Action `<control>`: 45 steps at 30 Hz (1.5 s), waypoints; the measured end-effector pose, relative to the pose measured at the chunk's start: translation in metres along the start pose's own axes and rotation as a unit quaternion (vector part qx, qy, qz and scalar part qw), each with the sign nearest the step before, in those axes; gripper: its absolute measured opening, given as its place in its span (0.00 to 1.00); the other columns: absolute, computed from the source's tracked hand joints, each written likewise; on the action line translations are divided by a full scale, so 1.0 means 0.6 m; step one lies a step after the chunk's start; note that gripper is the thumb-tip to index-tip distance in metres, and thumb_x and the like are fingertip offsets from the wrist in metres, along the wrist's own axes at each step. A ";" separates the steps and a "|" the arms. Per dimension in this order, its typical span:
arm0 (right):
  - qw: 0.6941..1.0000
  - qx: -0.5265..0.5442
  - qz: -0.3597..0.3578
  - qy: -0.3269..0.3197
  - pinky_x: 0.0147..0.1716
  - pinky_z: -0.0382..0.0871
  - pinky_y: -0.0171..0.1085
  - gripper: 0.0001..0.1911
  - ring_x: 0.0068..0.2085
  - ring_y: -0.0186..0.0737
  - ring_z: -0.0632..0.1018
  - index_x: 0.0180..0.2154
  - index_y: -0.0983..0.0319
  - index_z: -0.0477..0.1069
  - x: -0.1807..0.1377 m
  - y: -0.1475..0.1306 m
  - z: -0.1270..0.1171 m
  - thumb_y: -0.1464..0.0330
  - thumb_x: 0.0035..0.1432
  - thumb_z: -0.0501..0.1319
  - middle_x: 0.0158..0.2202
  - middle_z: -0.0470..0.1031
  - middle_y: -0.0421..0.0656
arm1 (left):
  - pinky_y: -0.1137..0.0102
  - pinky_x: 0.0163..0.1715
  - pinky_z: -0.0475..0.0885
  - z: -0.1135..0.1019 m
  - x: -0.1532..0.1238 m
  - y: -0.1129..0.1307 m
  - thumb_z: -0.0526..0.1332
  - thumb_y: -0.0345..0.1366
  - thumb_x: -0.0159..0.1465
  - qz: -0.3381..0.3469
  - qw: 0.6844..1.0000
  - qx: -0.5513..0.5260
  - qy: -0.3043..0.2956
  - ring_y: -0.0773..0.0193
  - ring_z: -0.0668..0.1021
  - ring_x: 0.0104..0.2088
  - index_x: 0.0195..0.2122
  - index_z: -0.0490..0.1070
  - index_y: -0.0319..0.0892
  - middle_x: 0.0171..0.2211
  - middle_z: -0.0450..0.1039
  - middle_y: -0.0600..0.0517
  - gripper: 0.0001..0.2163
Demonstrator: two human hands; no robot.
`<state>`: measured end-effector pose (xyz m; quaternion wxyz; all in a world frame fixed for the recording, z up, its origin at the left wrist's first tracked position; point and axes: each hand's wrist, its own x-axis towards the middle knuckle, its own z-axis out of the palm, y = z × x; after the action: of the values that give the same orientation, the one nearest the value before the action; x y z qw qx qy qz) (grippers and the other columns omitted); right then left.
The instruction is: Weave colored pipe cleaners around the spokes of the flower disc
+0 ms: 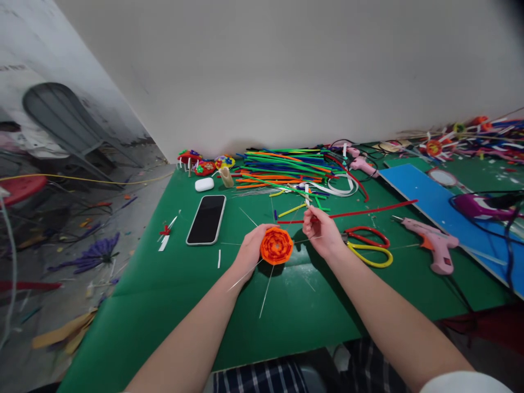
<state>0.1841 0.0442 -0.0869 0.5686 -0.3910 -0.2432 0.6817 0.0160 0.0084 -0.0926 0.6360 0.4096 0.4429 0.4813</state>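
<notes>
My left hand [249, 252] is closed around the side of an orange pipe-cleaner flower [277, 246], a round coiled piece with thin wires spreading from it in several directions. To its right, my right hand [324, 232] pinches a short white strip [307, 194], which sticks up from the fingertips. One of the flower's wires runs toward that hand; whether they touch, I cannot tell. Just past the right hand lie scissors [370, 246] with one red and one yellow handle. A long red pipe cleaner [372, 210] lies behind the hand.
On the green table [196, 311] are a phone [207, 220], a white earbud case [204, 184] and a pile of coloured pipe cleaners [282, 166]. A pink glue gun [434, 240] lies at the right, by a blue board [417, 185]. Finished flowers [207, 166] sit at the back left.
</notes>
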 end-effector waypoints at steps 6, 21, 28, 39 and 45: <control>0.998 0.015 0.018 -0.055 0.09 0.47 0.26 0.09 0.12 0.24 0.54 0.22 0.63 0.64 -0.003 0.000 0.001 0.64 0.47 0.56 0.09 0.54 0.32 | 0.72 0.31 0.67 0.004 -0.004 0.006 0.56 0.41 0.53 -0.025 0.999 0.000 -0.026 0.66 0.72 0.31 0.39 0.64 0.40 0.32 0.70 0.51 0.15; 0.997 0.042 0.025 -0.060 0.10 0.48 0.26 0.09 0.12 0.23 0.55 0.22 0.63 0.64 -0.007 0.015 0.005 0.64 0.46 0.57 0.10 0.54 0.32 | 0.73 0.29 0.67 0.009 -0.011 0.007 0.57 0.39 0.52 -0.028 0.998 0.031 -0.045 0.69 0.72 0.27 0.40 0.64 0.40 0.28 0.69 0.52 0.14; 0.994 0.069 0.032 -0.078 0.10 0.49 0.26 0.08 0.13 0.22 0.55 0.22 0.64 0.65 -0.007 0.015 0.005 0.65 0.47 0.57 0.11 0.55 0.32 | 0.75 0.27 0.67 0.007 -0.008 -0.001 0.57 0.38 0.52 -0.024 0.999 0.016 -0.031 0.71 0.71 0.26 0.36 0.63 0.39 0.28 0.68 0.53 0.11; 0.989 0.096 0.051 -0.101 0.11 0.49 0.25 0.08 0.13 0.22 0.55 0.23 0.65 0.65 -0.009 0.015 0.007 0.66 0.48 0.56 0.11 0.55 0.32 | 0.74 0.25 0.68 0.011 -0.012 0.001 0.57 0.37 0.52 -0.029 0.999 -0.005 -0.033 0.70 0.72 0.24 0.37 0.59 0.42 0.26 0.68 0.54 0.13; 0.988 0.091 0.060 -0.111 0.12 0.50 0.25 0.09 0.13 0.22 0.56 0.23 0.65 0.65 -0.010 0.017 0.006 0.65 0.47 0.57 0.11 0.55 0.32 | 0.76 0.23 0.67 0.010 -0.011 -0.003 0.58 0.37 0.52 -0.023 0.999 -0.014 -0.020 0.71 0.71 0.22 0.35 0.58 0.43 0.24 0.69 0.56 0.11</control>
<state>0.1753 0.0362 -0.0911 0.5293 -0.2734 -0.2173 0.7732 0.0209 0.0012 -0.0916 0.6612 0.3998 0.4324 0.4648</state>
